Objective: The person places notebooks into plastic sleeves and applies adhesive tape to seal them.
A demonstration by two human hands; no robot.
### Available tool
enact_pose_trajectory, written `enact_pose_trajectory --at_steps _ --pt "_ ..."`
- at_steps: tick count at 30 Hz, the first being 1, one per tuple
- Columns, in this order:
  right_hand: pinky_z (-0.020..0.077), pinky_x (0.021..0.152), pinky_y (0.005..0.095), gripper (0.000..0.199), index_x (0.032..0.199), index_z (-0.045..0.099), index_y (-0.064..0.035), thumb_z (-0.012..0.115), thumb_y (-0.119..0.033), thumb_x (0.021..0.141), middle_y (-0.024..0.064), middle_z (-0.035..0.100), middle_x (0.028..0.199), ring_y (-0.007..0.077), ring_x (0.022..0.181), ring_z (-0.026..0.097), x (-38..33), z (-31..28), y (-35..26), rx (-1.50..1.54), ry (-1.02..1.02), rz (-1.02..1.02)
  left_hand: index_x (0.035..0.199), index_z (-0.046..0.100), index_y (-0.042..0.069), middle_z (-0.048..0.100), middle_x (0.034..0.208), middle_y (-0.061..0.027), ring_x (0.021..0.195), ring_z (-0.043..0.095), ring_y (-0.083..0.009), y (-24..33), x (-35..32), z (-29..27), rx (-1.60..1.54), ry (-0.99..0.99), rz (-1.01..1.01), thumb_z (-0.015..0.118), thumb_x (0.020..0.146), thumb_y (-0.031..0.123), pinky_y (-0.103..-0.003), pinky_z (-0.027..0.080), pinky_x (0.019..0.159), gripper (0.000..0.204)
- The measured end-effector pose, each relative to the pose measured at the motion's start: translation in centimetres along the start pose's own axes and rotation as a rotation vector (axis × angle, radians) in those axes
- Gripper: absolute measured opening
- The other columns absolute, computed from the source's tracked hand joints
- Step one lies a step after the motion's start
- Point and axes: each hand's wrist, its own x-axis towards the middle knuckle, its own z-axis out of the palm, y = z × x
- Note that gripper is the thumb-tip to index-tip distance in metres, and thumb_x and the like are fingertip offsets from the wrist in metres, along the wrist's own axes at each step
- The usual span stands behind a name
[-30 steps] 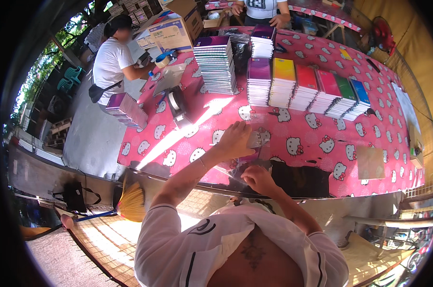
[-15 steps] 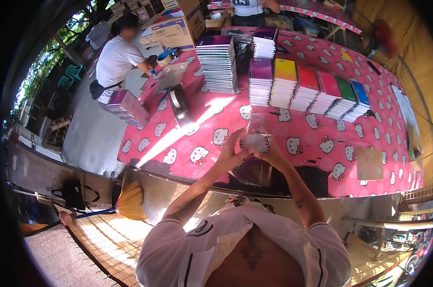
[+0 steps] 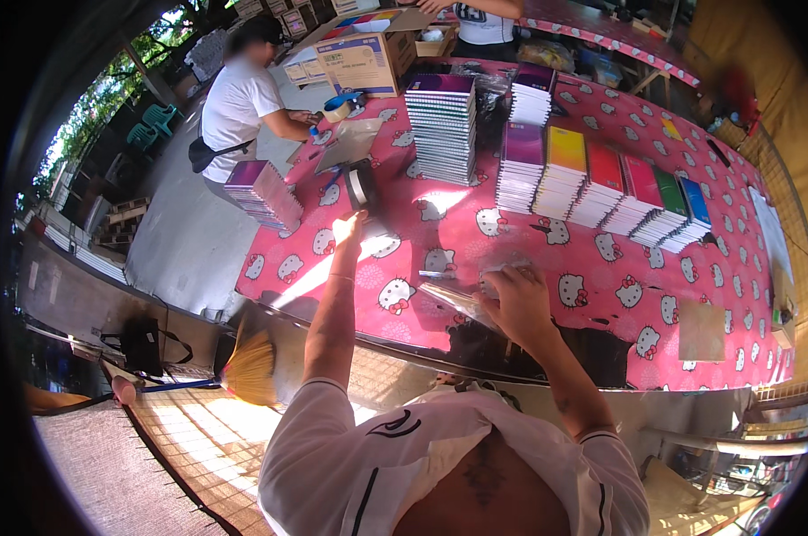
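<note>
Clear plastic wrap [image 3: 462, 299], glinting in the sun, is pinched in the right hand [image 3: 520, 304] near the front edge of the pink tabletop [image 3: 600, 286], fingers curled down over it. The left hand [image 3: 350, 230] stretches well past it toward the black tape dispenser [image 3: 361, 185], fingers reaching together, and looks to be just touching the dispenser's near end; whether it has closed on it I cannot tell. To do this well, I judge the right hand should keep the wrap flat and taut against the cloth while the left takes the dispenser by its body, clear of the cutting edge, so the film does not spring loose. Beyond the dispenser stands a tall stack of notebooks [image 3: 441, 129], and to its right a row of coloured stacks [image 3: 600, 188]. Left of the dispenser a smaller stack [image 3: 263, 192] sits at the tabletop's corner, where another person in white [image 3: 238, 107] works. What the wrap encloses is lost in glare, and the right fingertips are hidden beneath the hand itself.
</note>
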Motion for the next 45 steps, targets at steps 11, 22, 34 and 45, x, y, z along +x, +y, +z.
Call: enact_pose_trajectory --at_steps 11,22,34,45 --pt "0.0415 0.087 0.0408 0.032 0.105 0.073 -0.0133 0.078 -0.028 0.078 0.0017 0.07 0.087 0.0208 0.082 0.067 -0.6 0.9 0.5 -0.032 -0.012 0.048 0.104 0.066 0.007 0.073 0.099 -0.0183 0.089 0.072 -0.0338 -0.8 -4.2 0.0 1.163 -0.042 0.156 0.055 0.097 0.035 -0.043 0.056 0.078 0.031" --pt "0.0418 0.088 0.0433 0.032 0.105 0.072 -0.0143 0.076 -0.035 0.081 0.0038 0.072 0.091 0.0244 0.08 0.068 0.1 -1.1 0.2 -0.005 -0.007 -0.023 0.104 0.078 0.016 0.063 0.105 -0.0022 0.1 0.059 -0.0222 10.8 -17.9 10.6 0.347 -1.1 0.891 0.079 0.081 0.007 -0.04 0.047 0.088 0.025" --pt "0.0504 0.082 0.0324 0.033 0.12 0.068 -0.0042 0.07 -0.021 0.091 0.0098 0.053 0.138 0.0167 0.103 0.057 -5.7 5.0 9.0 1.114 -0.037 0.662 0.094 0.079 0.02 0.041 0.151 -0.0094 0.139 0.036 -0.0325 9.0 -19.9 14.8 0.465 -0.971 1.1 0.081 0.077 0.01 -0.049 0.034 0.112 0.02" --pt "0.0409 0.108 0.0351 0.071 0.151 0.04 -0.0086 0.074 -0.015 0.089 0.0115 0.049 0.145 0.0196 0.131 0.048 -4.3 4.0 8.7 1.282 -0.16 0.533 0.157 0.027 0.012 0.03 0.156 -0.0245 0.146 0.029 -0.038 7.4 -22.8 18.0 0.017 -1.017 0.374 0.078 0.087 0.022 -0.051 0.041 0.11 0.088"
